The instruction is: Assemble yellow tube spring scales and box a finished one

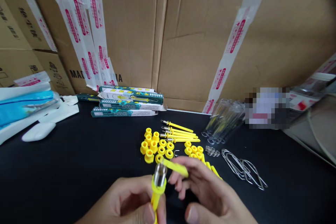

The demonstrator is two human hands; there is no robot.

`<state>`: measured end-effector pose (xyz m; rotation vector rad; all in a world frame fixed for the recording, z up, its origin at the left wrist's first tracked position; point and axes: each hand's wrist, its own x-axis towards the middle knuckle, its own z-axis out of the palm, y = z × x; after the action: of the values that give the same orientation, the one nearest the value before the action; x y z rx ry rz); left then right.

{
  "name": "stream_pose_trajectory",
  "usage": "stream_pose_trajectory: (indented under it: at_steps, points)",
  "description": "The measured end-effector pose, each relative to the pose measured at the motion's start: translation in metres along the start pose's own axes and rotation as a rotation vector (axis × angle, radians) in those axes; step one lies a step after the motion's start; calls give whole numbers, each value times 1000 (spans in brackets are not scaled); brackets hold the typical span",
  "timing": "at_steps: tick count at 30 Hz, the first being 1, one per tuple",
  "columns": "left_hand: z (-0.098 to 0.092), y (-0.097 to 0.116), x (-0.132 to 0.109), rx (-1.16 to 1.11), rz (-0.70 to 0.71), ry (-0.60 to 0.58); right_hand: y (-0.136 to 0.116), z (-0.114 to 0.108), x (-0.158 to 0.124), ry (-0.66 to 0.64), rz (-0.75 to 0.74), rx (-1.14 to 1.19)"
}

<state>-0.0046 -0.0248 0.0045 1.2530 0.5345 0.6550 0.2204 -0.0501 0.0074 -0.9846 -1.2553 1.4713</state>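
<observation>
My left hand [128, 201] is closed around a yellow plastic handle with a clear tube end [159, 182], held upright at the bottom centre. My right hand [210, 192] pinches a flat yellow strip-like part [175, 167] just right of the tube's top. Behind the hands, on the black table [78, 168], lie several yellow caps [157, 145], several yellow pen-like rods with metal tips [178, 133] and more small yellow rings [193, 149].
Clear tubes [223, 120] and bent wire clips [244, 168] lie to the right, with small metal springs [212, 151] between. Green-and-white boxes [128, 103] sit at the back, a white mouse [39, 131] and blue package [23, 106] at left. Cardboard cartons [183, 35] wall the back.
</observation>
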Motion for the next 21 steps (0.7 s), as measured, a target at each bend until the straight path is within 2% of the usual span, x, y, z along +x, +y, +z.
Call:
stream_pose_trajectory:
  at_steps: [3,6,8,10,12,14,18,21]
  points:
    - [-5,-8,3,-48,135,67,12,5,2,-118,-38,-26]
    - [-9,-17,5,-158,194,163,27,10,7,-157,1,39]
    - [-9,-19,6,-200,168,225,35,14,9,-155,44,37]
    - [-9,-18,5,-215,80,263,38,18,10,-153,101,22]
    - [-8,-14,5,-193,-2,279,35,22,9,-131,168,28]
    - [-9,-10,6,-139,-26,288,27,24,8,-105,219,68]
    - [-14,-7,7,-42,3,325,9,26,6,-106,262,197]
    - [-15,-8,7,-35,41,317,5,26,6,-125,233,198]
